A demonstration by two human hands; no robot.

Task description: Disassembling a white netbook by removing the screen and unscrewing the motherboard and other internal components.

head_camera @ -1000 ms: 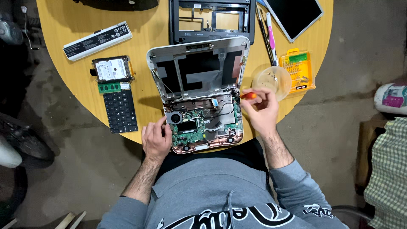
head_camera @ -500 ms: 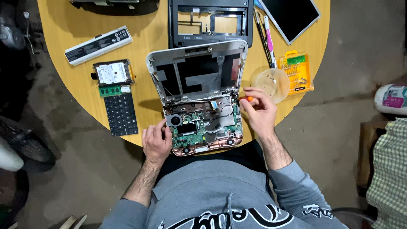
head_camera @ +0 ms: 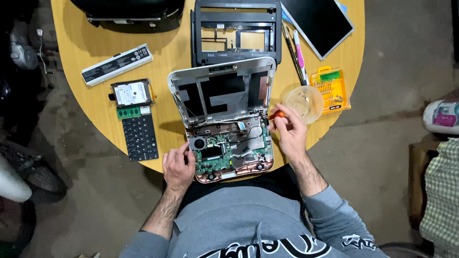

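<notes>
An opened small laptop (head_camera: 224, 114) lies on the round yellow table (head_camera: 86, 28), its green circuit board (head_camera: 220, 157) and fan exposed, the stripped lid shell tilted back. My left hand (head_camera: 178, 165) rests on the laptop's left front corner beside the fan. My right hand (head_camera: 288, 131) grips an orange-handled screwdriver (head_camera: 276, 114) at the laptop's right edge, its tip near the hinge area.
A clear plastic cup (head_camera: 302, 102) and an orange screwdriver-bit case (head_camera: 331, 89) sit right of the laptop. A hard drive (head_camera: 131, 92), green memory stick, black keyboard (head_camera: 139, 137) and white battery (head_camera: 116, 63) lie left. A black bezel frame (head_camera: 235, 28), screen panel (head_camera: 319, 21) and pens lie behind.
My right hand with the screwdriver shifted slightly up along the laptop's right edge. The left hand stays at the left front corner.
</notes>
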